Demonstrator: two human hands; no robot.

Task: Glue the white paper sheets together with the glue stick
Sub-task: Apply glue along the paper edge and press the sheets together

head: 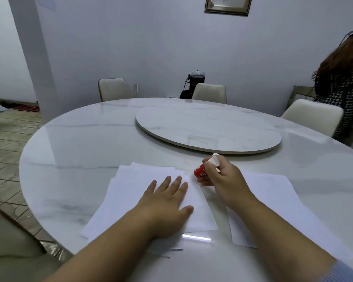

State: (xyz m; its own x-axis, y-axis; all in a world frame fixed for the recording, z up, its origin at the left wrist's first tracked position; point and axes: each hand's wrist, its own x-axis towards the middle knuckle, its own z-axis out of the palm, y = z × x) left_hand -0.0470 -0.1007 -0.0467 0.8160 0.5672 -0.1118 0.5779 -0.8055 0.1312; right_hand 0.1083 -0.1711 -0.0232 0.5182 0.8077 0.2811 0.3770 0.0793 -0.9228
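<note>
A loose stack of white paper sheets (pixel 130 186) lies on the marble table in front of me. My left hand (pixel 167 202) rests flat on it, palm down, fingers spread. At the stack's far right corner my right hand (pixel 222 180) grips a red glue stick (pixel 200 171), tilted with its lower end near the paper and its white end (pixel 215 160) sticking up past my fingers. Another white sheet (pixel 273 200) lies to the right, partly under my right forearm.
A round lazy Susan (pixel 208 129) sits on the table (pixel 80 143) beyond the papers. White chairs (pixel 114 89) stand around the far edge. A person in a houndstooth garment (pixel 342 86) stands at the far right. The table's rim curves close on my left.
</note>
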